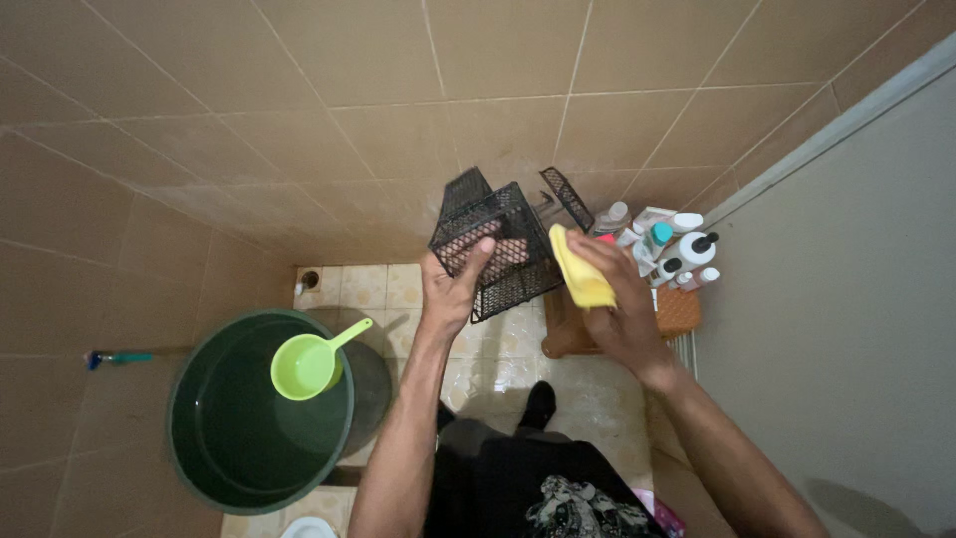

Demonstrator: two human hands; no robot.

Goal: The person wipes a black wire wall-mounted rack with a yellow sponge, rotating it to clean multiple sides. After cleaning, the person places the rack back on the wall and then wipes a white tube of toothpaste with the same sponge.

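Note:
My left hand point(453, 282) grips a black wire mesh basket point(498, 244), held up and tilted in front of the tiled wall, fingers reaching inside it. My right hand point(617, 299) holds a yellow cloth point(580, 269) pressed against the basket's right side. A second strip of black mesh point(568, 197) sticks up just behind the basket.
A dark green bucket point(199, 438) of water stands on the floor at lower left, with a light green dipper point(309, 364) floating in it. Several bottles point(672, 254) stand on a brown stool point(677, 314) by the grey door point(846, 299). A drain point(310, 280) sits in the corner.

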